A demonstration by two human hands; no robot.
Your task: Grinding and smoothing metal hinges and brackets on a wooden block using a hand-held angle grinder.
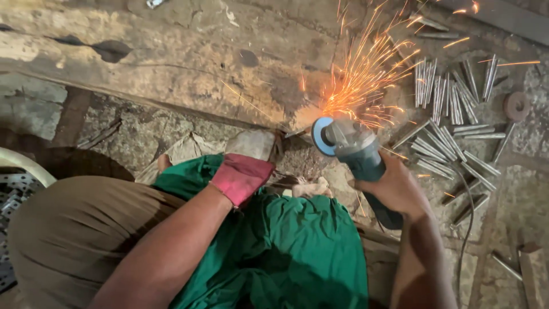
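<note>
Grinding underway: right hand (pixel 394 186) wrapped tight around the teal angle grinder (pixel 357 154), disc (pixel 319 136) at the edge of the stone slab (pixel 171 63), sparks (pixel 366 68) fanning away toward the cut metal rods (pixel 452 114). Left hand (pixel 243 174), in a red glove, presses down beside a small workpiece I cannot make out. Best practice, I judge: light steady pressure, shallow disc angle, sparks kept off the green cloth (pixel 286 246).

Rough, stained concrete floor (pixel 189 68), cracked and dusty, scattered short metal rods (pixel 452 103) in loose heaps at right, round grinding disc (pixel 517 106) beside them, thin cable (pixel 466 229) trailing across, perhaps a perforated metal sheet (pixel 11 197) at left edge
</note>
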